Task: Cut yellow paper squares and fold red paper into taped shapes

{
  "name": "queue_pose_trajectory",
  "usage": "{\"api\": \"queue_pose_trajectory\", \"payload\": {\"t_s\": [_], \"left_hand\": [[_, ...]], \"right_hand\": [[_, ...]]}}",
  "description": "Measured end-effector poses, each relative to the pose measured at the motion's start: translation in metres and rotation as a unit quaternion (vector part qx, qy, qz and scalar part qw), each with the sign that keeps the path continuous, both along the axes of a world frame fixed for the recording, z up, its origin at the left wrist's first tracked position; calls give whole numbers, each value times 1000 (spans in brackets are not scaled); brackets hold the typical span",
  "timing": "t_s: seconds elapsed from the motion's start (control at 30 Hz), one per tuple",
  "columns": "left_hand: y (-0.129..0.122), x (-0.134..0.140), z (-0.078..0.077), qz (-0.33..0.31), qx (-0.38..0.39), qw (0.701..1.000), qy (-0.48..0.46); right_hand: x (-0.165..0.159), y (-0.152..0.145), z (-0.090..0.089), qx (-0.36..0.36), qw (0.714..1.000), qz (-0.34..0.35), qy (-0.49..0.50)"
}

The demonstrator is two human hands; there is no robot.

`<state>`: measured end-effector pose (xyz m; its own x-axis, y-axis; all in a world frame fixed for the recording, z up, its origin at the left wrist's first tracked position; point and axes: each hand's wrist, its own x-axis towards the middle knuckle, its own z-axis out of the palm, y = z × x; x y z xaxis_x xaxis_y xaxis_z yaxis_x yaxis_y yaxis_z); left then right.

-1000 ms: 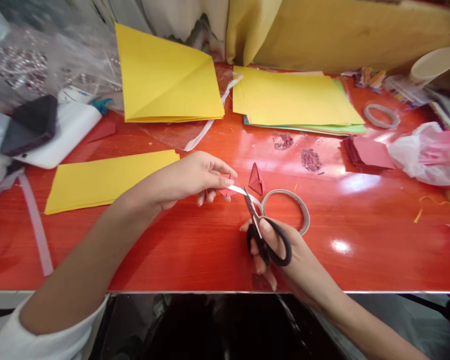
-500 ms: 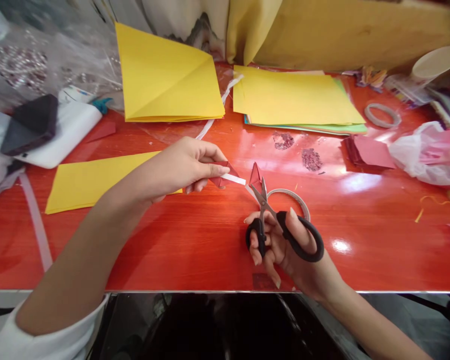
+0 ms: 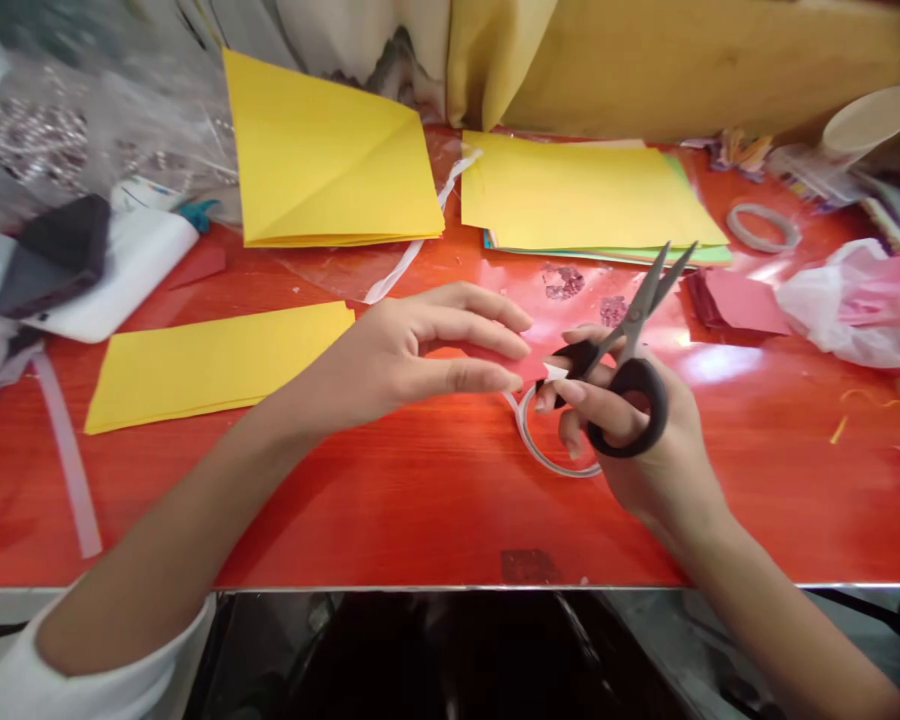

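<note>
Slightly open blades near bare fingers

The right hand (image 3: 656, 478) holds scissors (image 3: 634, 318) by the handles, blades slightly apart, and seems to pinch a white strip (image 3: 555, 371). The left hand (image 3: 409, 350), loosely open, shows nothing held. The tape roll (image 3: 562, 470) lies partly hidden behind the right hand. A careless wrist turn could nick fingers; a weak pinch could drop the strip

on the left of the red table (image 3: 390, 520), a dark flat object (image 3: 54, 258) rests on a white slab (image 3: 146, 255). a yellow paper stack (image 3: 570, 195) with green sheets (image 3: 706, 256) beneath lies at the back; a pale round container (image 3: 872, 118) and crumpled pink-and-white plastic (image 3: 840, 302) sit to its right.
</note>
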<state>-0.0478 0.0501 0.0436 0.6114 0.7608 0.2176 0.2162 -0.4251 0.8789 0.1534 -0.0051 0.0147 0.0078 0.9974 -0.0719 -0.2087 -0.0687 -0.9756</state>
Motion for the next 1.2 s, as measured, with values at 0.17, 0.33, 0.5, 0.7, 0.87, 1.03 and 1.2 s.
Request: {"api": "queue_pose_trajectory", "payload": {"t_s": [0.17,0.33,0.5,0.7,0.87,1.03,1.2], "left_hand": [[-1,8,-9,61,-24,998,9],[-3,12,-5,90,-158,983,5],[-3,12,-2,138,-185,971,-55],[-4,11,-3,180,-168,965,-85],[-7,14,-3,175,-181,964,-91],[-13,18,-6,159,-201,961,-104],[-15,21,-8,144,-228,956,-114]], "right_hand": [[-1,6,-1,33,999,1,-33],[6,4,-2,46,996,10,-76],[15,-6,-1,18,988,110,-108],[10,-12,2,-14,977,145,-153],[9,-12,0,-8,976,150,-155],[10,-13,-3,6,980,133,-146],[8,-13,-1,-2,984,106,-146]]}}
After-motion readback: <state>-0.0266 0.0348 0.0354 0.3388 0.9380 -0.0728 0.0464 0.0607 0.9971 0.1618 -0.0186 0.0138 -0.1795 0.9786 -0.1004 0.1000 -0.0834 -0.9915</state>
